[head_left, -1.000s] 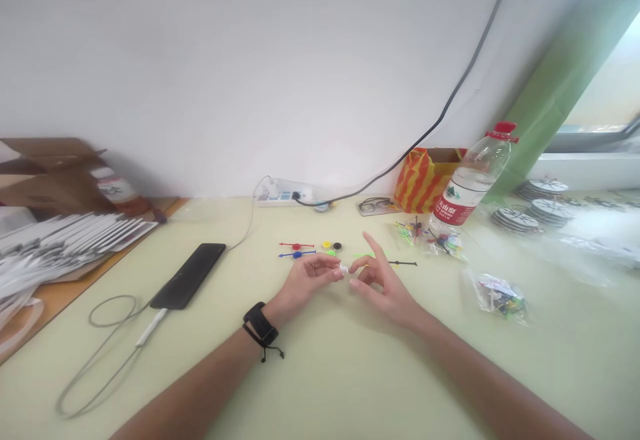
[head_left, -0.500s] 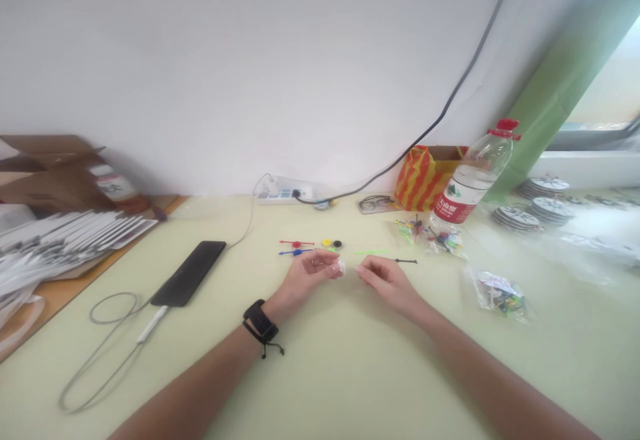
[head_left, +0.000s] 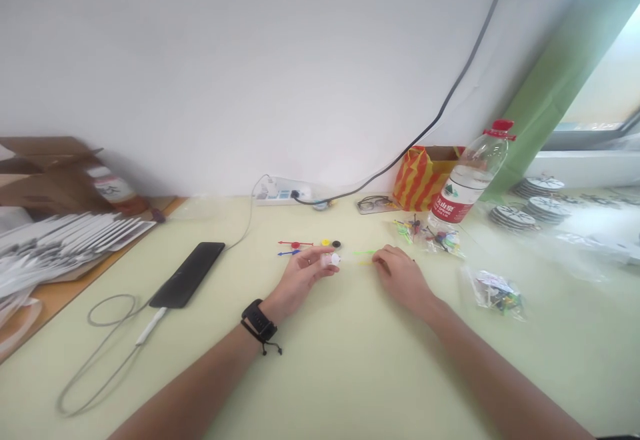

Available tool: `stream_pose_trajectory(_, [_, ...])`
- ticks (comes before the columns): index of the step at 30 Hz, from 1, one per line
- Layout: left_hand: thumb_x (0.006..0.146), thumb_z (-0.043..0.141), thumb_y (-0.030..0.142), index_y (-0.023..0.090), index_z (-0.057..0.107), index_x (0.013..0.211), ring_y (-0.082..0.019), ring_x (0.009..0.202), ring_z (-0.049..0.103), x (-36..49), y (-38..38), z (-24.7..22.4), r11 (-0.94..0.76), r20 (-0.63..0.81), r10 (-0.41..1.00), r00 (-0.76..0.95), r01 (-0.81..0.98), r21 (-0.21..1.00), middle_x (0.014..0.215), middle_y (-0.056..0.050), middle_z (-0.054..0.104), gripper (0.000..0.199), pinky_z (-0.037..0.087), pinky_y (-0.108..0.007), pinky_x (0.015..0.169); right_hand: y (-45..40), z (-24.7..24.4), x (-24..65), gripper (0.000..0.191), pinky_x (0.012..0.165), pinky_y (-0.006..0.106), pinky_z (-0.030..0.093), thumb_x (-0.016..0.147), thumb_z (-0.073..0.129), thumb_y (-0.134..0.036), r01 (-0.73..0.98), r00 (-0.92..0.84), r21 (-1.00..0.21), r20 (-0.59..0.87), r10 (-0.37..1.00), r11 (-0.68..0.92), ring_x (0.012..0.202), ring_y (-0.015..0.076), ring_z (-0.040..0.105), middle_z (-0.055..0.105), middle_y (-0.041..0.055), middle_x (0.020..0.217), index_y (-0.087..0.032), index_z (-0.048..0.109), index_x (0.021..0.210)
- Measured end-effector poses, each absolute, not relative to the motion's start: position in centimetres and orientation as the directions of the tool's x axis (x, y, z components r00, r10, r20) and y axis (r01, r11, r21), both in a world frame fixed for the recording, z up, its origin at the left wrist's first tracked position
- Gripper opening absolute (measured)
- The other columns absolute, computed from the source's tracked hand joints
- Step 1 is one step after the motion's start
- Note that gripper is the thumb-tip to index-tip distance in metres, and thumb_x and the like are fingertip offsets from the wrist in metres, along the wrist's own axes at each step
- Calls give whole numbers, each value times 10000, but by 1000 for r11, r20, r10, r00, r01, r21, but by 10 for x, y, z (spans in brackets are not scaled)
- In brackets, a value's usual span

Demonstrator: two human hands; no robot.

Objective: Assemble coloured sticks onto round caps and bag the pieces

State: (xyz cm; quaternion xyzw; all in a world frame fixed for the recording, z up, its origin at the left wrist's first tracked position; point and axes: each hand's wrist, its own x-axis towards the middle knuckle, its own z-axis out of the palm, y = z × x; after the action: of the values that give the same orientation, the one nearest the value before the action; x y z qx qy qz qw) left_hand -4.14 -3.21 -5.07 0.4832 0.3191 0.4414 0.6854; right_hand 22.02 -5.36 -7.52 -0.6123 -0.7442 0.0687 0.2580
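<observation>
My left hand (head_left: 303, 272) pinches a small white round plastic piece (head_left: 335, 260) between thumb and fingers, above the table. Farther right, my right hand (head_left: 403, 277) is lowered to the tabletop, its fingers closed at the right end of a thin yellow arrow pointer (head_left: 367, 263). Just behind that lies a light green pointer (head_left: 364, 253). Past my left hand are a red arrow pointer (head_left: 295, 245) and a blue one (head_left: 289, 253), partly covered by the fingers. A yellow disc (head_left: 326, 243) and a black disc (head_left: 337, 244) lie beside them.
Bags of coloured parts (head_left: 500, 293) and a water bottle (head_left: 453, 200) stand at the right, with stacked discs (head_left: 515, 217) beyond. A black phone (head_left: 189, 275) with its cable lies left. A power strip (head_left: 280, 192) sits against the wall.
My right hand has moved right and down to the pointers, now covering the black one. My left hand has turned slightly, showing more of the white piece.
</observation>
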Motion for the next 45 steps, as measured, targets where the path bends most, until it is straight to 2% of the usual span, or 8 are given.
stream_pose_trajectory(11, [899, 643, 610, 143, 766, 1015, -224, 871, 700, -43, -30, -43, 251, -51, 903, 427, -427, 869, 948, -106, 746, 497, 527, -336, 858, -53, -77, 220, 153, 757, 349, 448, 901, 483, -132, 855, -90, -462, 319, 943, 238, 867, 223, 624, 665, 55, 903, -216, 586, 824])
stream_pose_trajectory(17, [844, 723, 586, 154, 749, 1031, -217, 874, 672, -42, -31, -44, 175, -18, 931, 365, -402, 899, 1023, -117, 732, 472, 512, -332, 830, -53, -75, 221, 152, 803, 384, 447, 923, 478, -153, 854, -127, -437, 352, 927, 283, 914, 255, 611, 677, 66, 899, -228, 569, 827])
stream_pose_trajectory(23, [817, 810, 402, 173, 703, 1050, -163, 820, 645, -40, -29, -50, 81, -18, 952, 306, -194, 978, 1055, -95, 713, 344, 489, -288, 759, -56, -70, 217, 127, 800, 395, 456, 962, 459, -197, 817, -135, -486, 360, 923, 309, 908, 258, 591, 682, 58, 922, -234, 562, 899])
stream_pose_trajectory(28, [957, 613, 451, 191, 702, 1021, -203, 803, 661, -38, -35, -57, -159, 112, 916, 386, 93, 983, 927, -85, 719, 282, 513, -318, 718, -56, -71, 217, 170, 895, 439, 473, 964, 458, -191, 800, -152, -482, 413, 898, 357, 1020, 282, 586, 685, 86, 1040, -230, 612, 1022])
stream_pose_trajectory(33, [1000, 527, 306, 256, 732, 1106, -275, 1077, 619, -40, -45, -53, -619, 352, 721, 597, 327, 714, 1078, -96, 718, 237, 499, -416, 944, -52, -81, 220, 326, 1040, 517, 440, 960, 456, -180, 806, -238, -417, 423, 874, 421, 1272, 321, 508, 665, 106, 1272, -230, 633, 1229])
stream_pose_trajectory(36, [980, 557, 250, 272, 714, 1178, -307, 1216, 545, -45, -43, -50, -759, 411, 623, 665, 389, 521, 1203, -110, 686, 253, 435, -486, 1064, -51, -85, 221, 332, 1067, 537, 430, 959, 469, -184, 802, -286, -408, 377, 881, 435, 1308, 323, 492, 659, 101, 1313, -234, 646, 1235])
stream_pose_trajectory(40, [956, 622, 276, 295, 664, 1276, -360, 1335, 427, -56, -30, -50, -764, 448, 645, 619, 545, 346, 1410, -105, 578, 324, 353, -570, 1122, -53, -81, 218, 293, 1066, 522, 437, 961, 482, -194, 792, -290, -427, 364, 885, 435, 1267, 313, 525, 662, 110, 1288, -220, 660, 1193])
stream_pose_trajectory(45, [919, 689, 390, 302, 614, 1356, -411, 1323, 377, -73, -12, -51, -664, 431, 726, 535, 710, 237, 1423, -122, 555, 453, 329, -606, 1080, -56, -76, 215, 250, 1055, 514, 445, 939, 536, -231, 797, -273, -437, 355, 894, 417, 1232, 313, 538, 655, 118, 1260, -212, 659, 1155])
